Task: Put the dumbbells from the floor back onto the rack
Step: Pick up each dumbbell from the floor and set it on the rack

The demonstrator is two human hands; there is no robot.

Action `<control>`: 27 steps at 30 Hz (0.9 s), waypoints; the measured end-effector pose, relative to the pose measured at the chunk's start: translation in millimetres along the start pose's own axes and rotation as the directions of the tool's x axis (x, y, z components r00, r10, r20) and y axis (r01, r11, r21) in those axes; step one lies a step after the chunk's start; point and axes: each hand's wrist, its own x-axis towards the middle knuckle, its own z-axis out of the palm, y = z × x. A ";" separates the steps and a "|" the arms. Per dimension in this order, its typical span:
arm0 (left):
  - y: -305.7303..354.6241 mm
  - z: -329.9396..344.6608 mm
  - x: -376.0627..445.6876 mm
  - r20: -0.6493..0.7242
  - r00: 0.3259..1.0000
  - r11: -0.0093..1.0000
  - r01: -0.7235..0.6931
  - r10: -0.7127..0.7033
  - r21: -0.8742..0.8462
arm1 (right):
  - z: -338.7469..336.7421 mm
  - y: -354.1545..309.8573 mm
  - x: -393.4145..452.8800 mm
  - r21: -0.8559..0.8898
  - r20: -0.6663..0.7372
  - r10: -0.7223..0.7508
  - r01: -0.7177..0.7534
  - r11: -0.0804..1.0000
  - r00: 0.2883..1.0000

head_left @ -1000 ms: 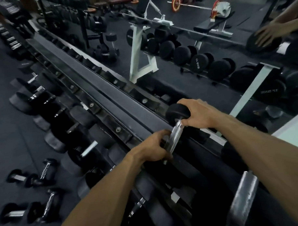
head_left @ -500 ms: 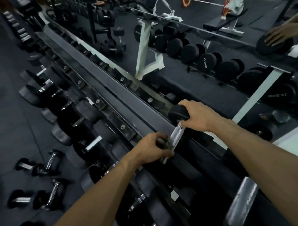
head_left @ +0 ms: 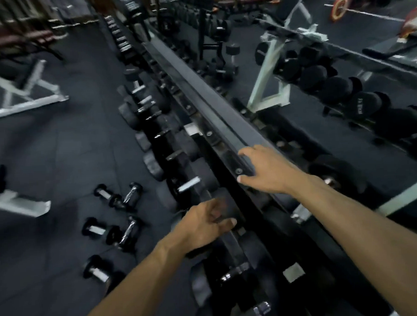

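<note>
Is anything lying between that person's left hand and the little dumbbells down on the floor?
Nothing visible does. The left hand hangs empty beside the rack, and the floor dumbbells lie on open mat below and left of it.

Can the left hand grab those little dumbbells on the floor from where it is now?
Probably not yet. The left hand is empty but up at the rack; the floor dumbbells lie well below, nothing blocking them.

A long rack runs from near right to far centre, dumbbells on its lower tiers. Left of it, 5 small dumbbells lie on the floor, clustered in pairs.
</note>
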 end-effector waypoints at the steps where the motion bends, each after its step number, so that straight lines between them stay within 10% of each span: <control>1: -15.7 -8.7 -11.3 -0.028 0.999 0.999 0.038 -0.038 0.000 | 8.6 -18.0 6.7 -0.010 0.026 -0.030 0.031 0.999 0.999; 12: -225.6 -76.1 -161.8 -0.165 0.893 0.901 0.388 -0.419 -0.195 | 154.2 -247.6 53.7 -0.003 0.297 -0.335 0.352 0.936 0.894; 27: -525.6 -74.2 -271.9 -0.149 0.637 0.613 0.610 -0.756 -0.502 | 439.7 -467.7 102.8 0.098 0.570 -0.366 0.382 0.919 0.736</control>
